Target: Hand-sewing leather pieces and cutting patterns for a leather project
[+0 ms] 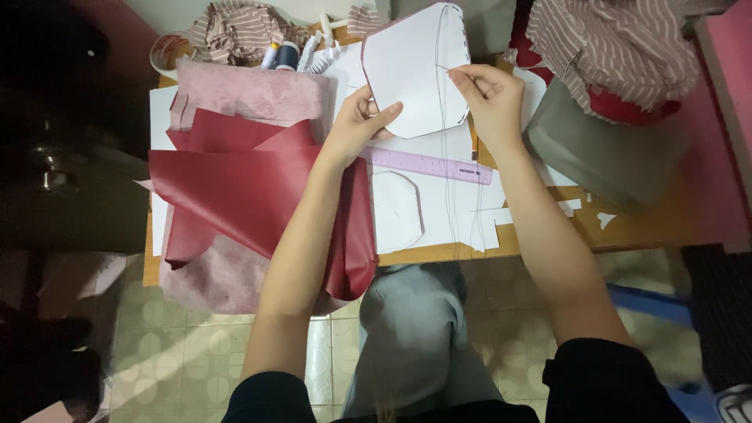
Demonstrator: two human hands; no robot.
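Observation:
My left hand (356,125) grips the lower left edge of a white eight-sided card piece (411,66) and holds it upright above the table. Along the piece's right edge runs a line of red stitching. My right hand (489,94) pinches a thin thread (450,180) at that right edge; the thread hangs down in long strands over the white paper (439,215). A needle is too small to make out. A purple ruler (427,164) lies flat just below both hands.
Dark red leather sheets (251,188) over pink fabric (251,94) cover the table's left. Thread spools (282,55) and striped cloth (235,27) sit at the back. A grey-green bag (603,153) and more striped cloth (611,43) lie right. Paper scraps (583,207) lie near the wooden table's front edge (439,252).

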